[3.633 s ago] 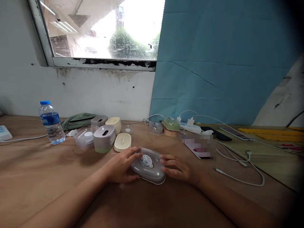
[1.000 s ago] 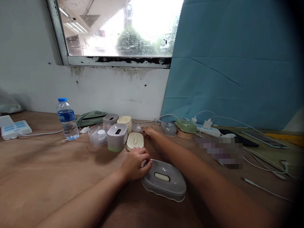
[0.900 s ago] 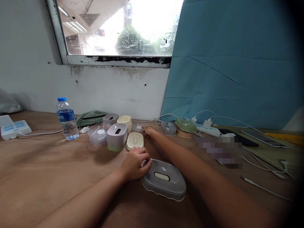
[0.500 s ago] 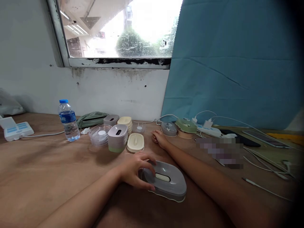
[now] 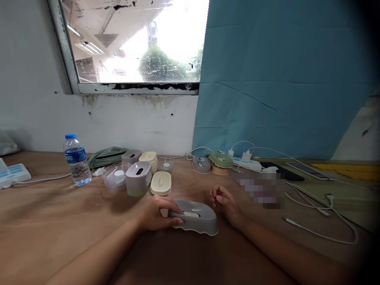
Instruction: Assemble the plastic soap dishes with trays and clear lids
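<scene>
water bottle point(image 5: 81, 175), white marks on blue label point(image 5: 75, 155), wording illegible

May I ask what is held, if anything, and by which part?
The left hand grips the near gray box by its left end; nothing shows in the right hand.

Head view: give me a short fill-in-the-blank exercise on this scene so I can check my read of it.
1. In the picture, the left hand has its grip on the ____ end of the large gray oval container.
2. The cap on the water bottle is ____.
3. The green container is stacked on ____ of the peach container.
4. The teal cloth hangs to the ____ of the window in the picture.

Missing words: left; blue; top; right.
</scene>
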`<control>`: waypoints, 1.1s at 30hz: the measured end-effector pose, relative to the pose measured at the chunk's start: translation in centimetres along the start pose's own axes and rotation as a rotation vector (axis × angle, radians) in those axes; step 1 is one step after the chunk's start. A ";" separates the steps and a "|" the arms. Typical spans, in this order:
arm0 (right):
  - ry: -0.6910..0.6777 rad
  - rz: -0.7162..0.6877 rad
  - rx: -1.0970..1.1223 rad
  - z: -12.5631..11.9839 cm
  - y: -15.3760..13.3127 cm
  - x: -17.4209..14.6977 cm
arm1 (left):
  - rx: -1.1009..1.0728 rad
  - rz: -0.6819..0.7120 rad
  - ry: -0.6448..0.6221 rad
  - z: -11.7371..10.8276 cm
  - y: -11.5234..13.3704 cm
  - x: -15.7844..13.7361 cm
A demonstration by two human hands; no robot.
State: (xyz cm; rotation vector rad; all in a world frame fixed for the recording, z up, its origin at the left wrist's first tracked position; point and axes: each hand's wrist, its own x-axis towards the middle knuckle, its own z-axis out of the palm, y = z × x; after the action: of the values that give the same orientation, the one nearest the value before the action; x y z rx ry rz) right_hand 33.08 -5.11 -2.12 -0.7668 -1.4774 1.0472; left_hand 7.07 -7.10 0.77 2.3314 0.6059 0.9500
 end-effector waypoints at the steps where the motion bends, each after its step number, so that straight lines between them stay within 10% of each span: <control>1: -0.036 -0.070 -0.034 0.0 -0.5 -0.7 | 0.015 -0.033 0.046 0.0 0.1 0.1; 4: -0.167 -0.195 -0.195 0.5 -1.6 -2.2 | 0.015 -0.141 0.177 0.1 0.3 0.3; 16: -0.046 0.327 0.163 3.1 -1.5 -2.0 | -0.498 -0.422 0.369 1.4 0.9 1.0; 33: -0.497 0.024 -0.020 1.5 -0.6 -1.9 | -0.602 -0.390 0.525 1.3 -0.4 0.7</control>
State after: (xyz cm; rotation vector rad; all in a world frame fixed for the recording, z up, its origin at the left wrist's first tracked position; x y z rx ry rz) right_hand 32.02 -7.37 -2.35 -0.5595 -1.9011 1.3045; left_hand 8.38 -6.76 0.08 1.3751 0.8030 1.3325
